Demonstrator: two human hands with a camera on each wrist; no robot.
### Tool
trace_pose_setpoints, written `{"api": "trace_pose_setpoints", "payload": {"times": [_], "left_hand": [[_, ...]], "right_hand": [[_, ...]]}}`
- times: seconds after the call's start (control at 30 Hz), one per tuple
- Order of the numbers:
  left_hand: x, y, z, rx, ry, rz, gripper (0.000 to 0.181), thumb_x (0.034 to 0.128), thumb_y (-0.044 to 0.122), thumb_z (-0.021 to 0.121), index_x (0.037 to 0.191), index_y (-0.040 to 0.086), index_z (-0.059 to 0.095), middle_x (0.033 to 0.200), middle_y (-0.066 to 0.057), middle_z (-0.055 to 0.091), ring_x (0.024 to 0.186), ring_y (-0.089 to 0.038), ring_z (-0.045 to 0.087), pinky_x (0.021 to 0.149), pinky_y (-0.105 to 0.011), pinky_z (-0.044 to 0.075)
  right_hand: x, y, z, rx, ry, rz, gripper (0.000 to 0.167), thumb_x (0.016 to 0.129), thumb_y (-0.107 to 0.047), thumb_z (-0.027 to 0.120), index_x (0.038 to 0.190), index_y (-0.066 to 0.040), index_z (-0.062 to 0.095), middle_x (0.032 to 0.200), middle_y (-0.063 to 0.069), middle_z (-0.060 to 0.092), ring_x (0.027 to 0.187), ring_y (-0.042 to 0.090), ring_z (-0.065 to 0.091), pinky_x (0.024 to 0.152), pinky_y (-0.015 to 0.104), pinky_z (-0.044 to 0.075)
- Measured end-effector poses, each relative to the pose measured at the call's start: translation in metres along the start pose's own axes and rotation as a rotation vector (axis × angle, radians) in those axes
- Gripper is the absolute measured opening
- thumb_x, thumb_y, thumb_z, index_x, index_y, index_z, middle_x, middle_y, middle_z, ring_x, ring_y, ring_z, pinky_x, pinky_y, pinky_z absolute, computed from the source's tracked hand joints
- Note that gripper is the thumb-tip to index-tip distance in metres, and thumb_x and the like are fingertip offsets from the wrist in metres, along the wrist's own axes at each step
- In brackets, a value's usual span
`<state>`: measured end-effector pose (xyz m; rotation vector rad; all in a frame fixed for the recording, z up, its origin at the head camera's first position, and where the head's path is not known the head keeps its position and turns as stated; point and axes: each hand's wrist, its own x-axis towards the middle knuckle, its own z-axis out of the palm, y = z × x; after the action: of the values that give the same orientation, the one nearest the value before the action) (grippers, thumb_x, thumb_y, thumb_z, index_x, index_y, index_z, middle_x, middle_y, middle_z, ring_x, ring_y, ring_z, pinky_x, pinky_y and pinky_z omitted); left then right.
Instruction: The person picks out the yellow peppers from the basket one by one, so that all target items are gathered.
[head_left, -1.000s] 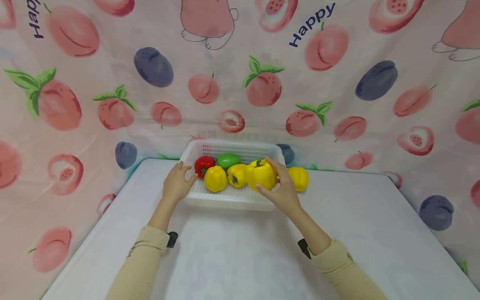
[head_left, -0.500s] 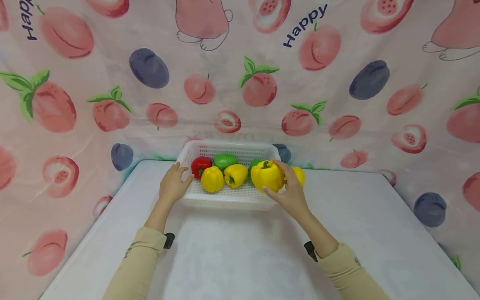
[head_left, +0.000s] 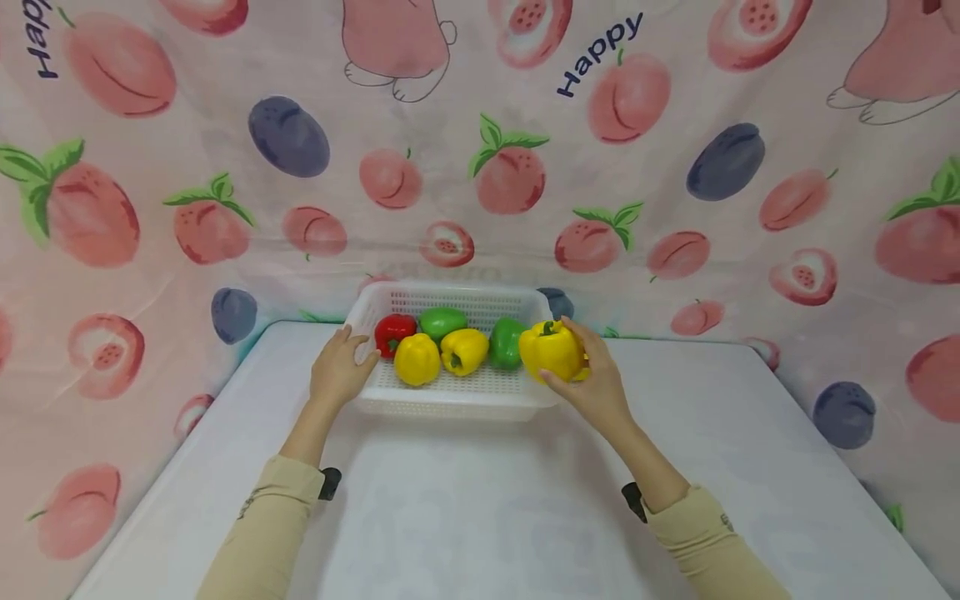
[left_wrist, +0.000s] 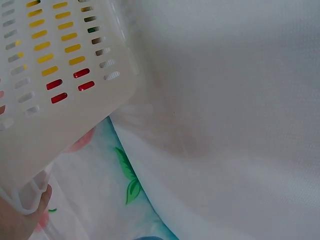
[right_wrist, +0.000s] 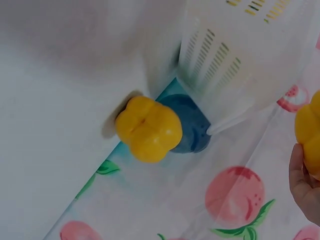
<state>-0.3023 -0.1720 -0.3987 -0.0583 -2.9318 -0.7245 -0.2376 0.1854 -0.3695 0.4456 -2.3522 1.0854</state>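
In the head view, a white perforated basket point(head_left: 450, 398) holds a red pepper point(head_left: 392, 332), two yellow peppers point(head_left: 417, 360) point(head_left: 467, 350) and two green ones point(head_left: 444, 322) point(head_left: 507, 343). The left hand point(head_left: 337, 367) grips its left rim; the left wrist view shows part of that hand point(left_wrist: 20, 217) at the rim's corner. Over the right rim, the right hand point(head_left: 596, 383) holds a yellow pepper point(head_left: 549, 352) between thumb and fingers, stem up. The right wrist view catches that held pepper point(right_wrist: 311, 130) and hand point(right_wrist: 306, 192) at its edge.
Another yellow pepper point(right_wrist: 149, 129) rests outside the basket, near the table's back edge, mostly hidden in the head view. The white table point(head_left: 480, 508) extends to both sides, and a fruit-patterned cloth point(head_left: 450, 208) hangs behind.
The right hand has carried its yellow pepper rightward from over the basket's inside to its right rim, uncovering the green pepper there. The left hand stays at the left rim.
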Motion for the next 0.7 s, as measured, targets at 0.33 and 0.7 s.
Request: {"api": "trace_pose_setpoints", "payload": {"times": [0.33, 0.7], "left_hand": [[0.002, 0.000, -0.001, -0.004, -0.002, -0.002, 0.051, 0.0944, 0.033, 0.048, 0.134, 0.001, 0.048, 0.151, -0.026, 0.027, 0.139, -0.044, 0.023, 0.109, -0.064, 0.024], [0.001, 0.000, -0.001, -0.008, 0.003, 0.008, 0.050, 0.0950, 0.032, 0.047, 0.133, 0.000, 0.049, 0.150, -0.026, 0.027, 0.140, -0.043, 0.022, 0.109, -0.064, 0.025]], "right_hand": [[0.002, 0.011, -0.014, -0.030, 0.022, 0.031, 0.074, 0.075, -0.014, 0.078, 0.139, -0.009, 0.041, 0.135, 0.016, 0.049, 0.111, 0.030, 0.051, 0.081, 0.041, 0.049], [-0.001, 0.023, -0.022, -0.050, 0.035, 0.068, 0.073, 0.077, -0.014, 0.077, 0.139, -0.008, 0.041, 0.137, 0.016, 0.046, 0.114, 0.031, 0.049, 0.083, 0.042, 0.050]]}}
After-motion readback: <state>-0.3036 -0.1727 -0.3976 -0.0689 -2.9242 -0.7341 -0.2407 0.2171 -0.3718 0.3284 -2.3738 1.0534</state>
